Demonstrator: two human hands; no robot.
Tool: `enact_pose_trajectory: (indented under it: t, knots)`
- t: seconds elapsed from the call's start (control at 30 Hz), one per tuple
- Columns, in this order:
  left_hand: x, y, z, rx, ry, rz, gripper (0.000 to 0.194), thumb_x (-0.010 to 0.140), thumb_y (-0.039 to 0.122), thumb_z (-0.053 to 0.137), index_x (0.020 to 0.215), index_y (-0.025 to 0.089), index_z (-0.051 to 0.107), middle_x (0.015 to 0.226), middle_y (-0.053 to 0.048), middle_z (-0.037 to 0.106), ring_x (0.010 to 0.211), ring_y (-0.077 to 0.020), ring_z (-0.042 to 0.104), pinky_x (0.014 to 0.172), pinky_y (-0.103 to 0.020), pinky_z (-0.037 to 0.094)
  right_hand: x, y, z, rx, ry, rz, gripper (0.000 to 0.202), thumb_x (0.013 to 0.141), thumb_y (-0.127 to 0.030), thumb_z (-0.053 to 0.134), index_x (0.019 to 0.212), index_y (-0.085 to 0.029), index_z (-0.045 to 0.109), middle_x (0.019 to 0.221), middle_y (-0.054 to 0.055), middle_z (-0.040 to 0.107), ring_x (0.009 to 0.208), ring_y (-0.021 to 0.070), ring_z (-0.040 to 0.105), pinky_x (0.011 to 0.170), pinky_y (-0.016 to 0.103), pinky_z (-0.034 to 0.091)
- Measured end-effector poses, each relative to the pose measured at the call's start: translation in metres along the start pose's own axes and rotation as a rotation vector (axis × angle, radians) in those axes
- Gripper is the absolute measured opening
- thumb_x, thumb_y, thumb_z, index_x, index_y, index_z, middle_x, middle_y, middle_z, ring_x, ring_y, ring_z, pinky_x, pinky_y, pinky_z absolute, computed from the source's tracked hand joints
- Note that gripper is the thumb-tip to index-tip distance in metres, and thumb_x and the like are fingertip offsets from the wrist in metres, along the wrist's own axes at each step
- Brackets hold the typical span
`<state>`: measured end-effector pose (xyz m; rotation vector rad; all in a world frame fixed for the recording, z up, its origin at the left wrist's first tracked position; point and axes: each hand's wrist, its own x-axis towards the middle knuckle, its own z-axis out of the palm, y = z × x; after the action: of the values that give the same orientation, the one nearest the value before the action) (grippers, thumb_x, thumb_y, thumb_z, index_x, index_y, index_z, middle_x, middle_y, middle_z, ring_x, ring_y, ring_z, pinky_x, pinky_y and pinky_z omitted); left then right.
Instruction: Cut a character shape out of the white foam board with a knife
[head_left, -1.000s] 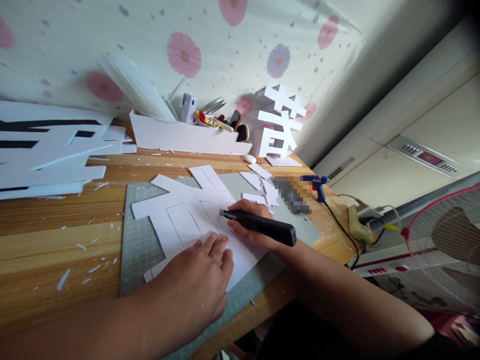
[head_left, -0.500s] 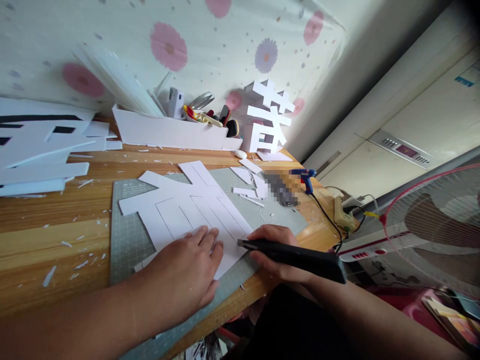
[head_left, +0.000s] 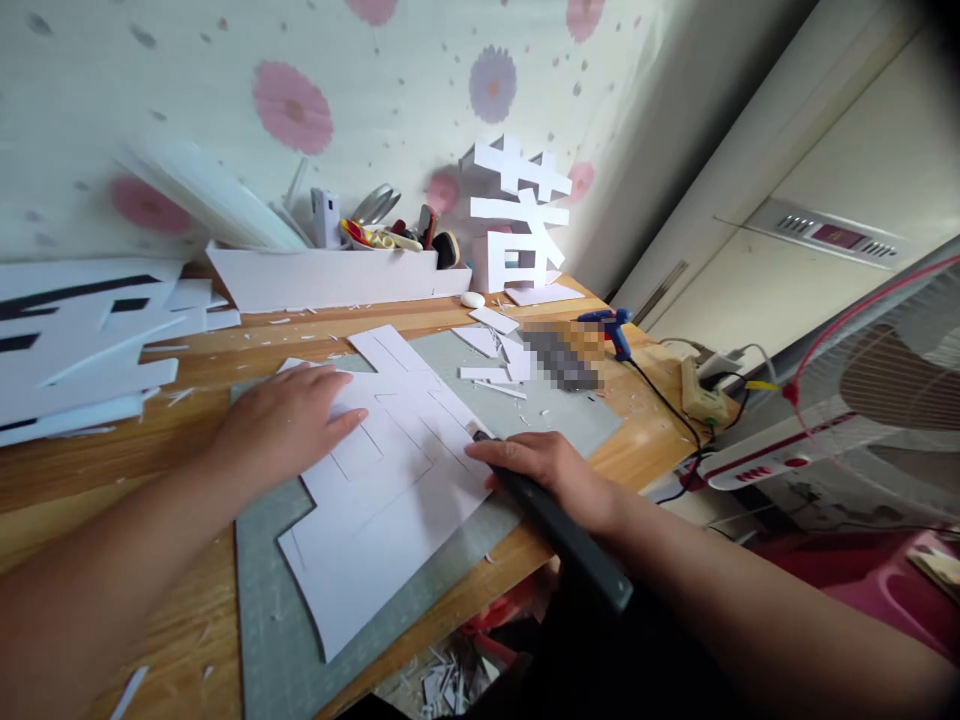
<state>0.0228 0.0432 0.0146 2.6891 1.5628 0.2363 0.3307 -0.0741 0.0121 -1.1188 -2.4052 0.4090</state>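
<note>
A white foam sheet with outlines drawn or cut in it lies on the grey cutting mat. Near its upper left part is my left hand, holding nothing, with the thumb apart from the fingers. My right hand is wrapped round a black cutter, whose tip is at the sheet's right edge. White offcuts lie on the mat beyond the sheet.
Stacked white cut-outs lie at left. Behind stand a white tray of tools and a white character. A blue glue gun, power strip and fan are at right.
My left hand has moved up and left across the sheet, its thumb now spread. The cutter tip has moved up along the right edge, and its handle points more downward. The view has shifted.
</note>
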Motion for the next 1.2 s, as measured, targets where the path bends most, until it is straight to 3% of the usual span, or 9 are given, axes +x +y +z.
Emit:
enact_pose_trajectory:
  t: [0.1,0.23,0.37,0.53,0.8,1.0,1.2]
  knots:
    - [0.012,-0.020,0.009,0.005,-0.046,-0.027,0.061,0.096,0.051,0.037,0.139,0.011,0.053,0.149,-0.021,0.054,0.139,-0.0376,0.049,0.116,-0.053,0.040,0.006,-0.006,0.001,-0.188,-0.102,-0.066,0.034,0.104,-0.034,0.053,0.133,-0.023,0.065,0.086,0.006,0.068,0.076,0.0190,0.061,0.069,0.030,0.046]
    - [0.013,-0.026,0.019,0.014,-0.090,-0.041,0.068,0.093,0.057,0.039,0.146,0.016,0.048,0.160,-0.018,0.042,0.149,-0.0423,0.034,0.117,-0.061,0.032,0.012,-0.012,0.001,-0.292,-0.188,-0.107,0.028,0.100,-0.026,0.055,0.125,-0.024,0.068,0.092,0.007,0.065,0.078,0.0206,0.057,0.071,0.032,0.043]
    - [0.013,-0.025,0.012,0.026,-0.095,-0.068,0.066,0.090,0.061,0.041,0.138,0.017,0.053,0.151,-0.018,0.051,0.140,-0.0420,0.044,0.113,-0.064,0.033,0.014,-0.011,0.001,-0.332,-0.211,-0.107,0.025,0.099,-0.024,0.056,0.120,-0.024,0.069,0.092,0.007,0.064,0.078,0.0206,0.056,0.070,0.032,0.040]
    - [0.012,-0.021,0.001,0.040,-0.061,-0.142,0.062,0.088,0.063,0.043,0.127,0.018,0.060,0.124,-0.019,0.067,0.126,-0.0422,0.055,0.106,-0.063,0.038,0.015,0.002,-0.002,-0.385,-0.157,-0.016,0.025,0.101,-0.026,0.056,0.121,-0.025,0.070,0.096,0.007,0.065,0.083,0.0215,0.057,0.073,0.032,0.040]
    - [0.007,-0.023,0.008,0.002,0.002,-0.211,0.062,0.085,0.066,0.046,0.121,0.020,0.064,0.126,-0.024,0.064,0.121,-0.0492,0.056,0.097,-0.065,0.042,0.026,0.023,-0.007,-0.422,-0.111,0.186,0.028,0.099,-0.029,0.058,0.124,-0.025,0.070,0.097,0.008,0.066,0.087,0.0240,0.059,0.074,0.032,0.042]
    - [0.007,-0.035,0.007,-0.122,0.011,-0.271,0.052,0.082,0.063,0.052,0.106,0.018,0.059,0.109,-0.018,0.068,0.102,-0.0353,0.068,0.084,-0.045,0.053,0.032,0.032,-0.007,-0.356,-0.077,0.231,0.030,0.098,-0.027,0.059,0.127,-0.026,0.068,0.100,0.008,0.066,0.090,0.0232,0.059,0.077,0.032,0.044]
    - [0.002,-0.033,0.011,-0.165,0.106,-0.334,0.037,0.085,0.055,0.053,0.103,0.023,0.057,0.106,-0.011,0.067,0.102,-0.0326,0.066,0.082,-0.044,0.053,0.036,0.035,-0.009,-0.325,-0.097,0.243,0.038,0.092,-0.017,0.060,0.127,-0.026,0.068,0.102,0.008,0.067,0.092,0.0237,0.062,0.078,0.031,0.046]
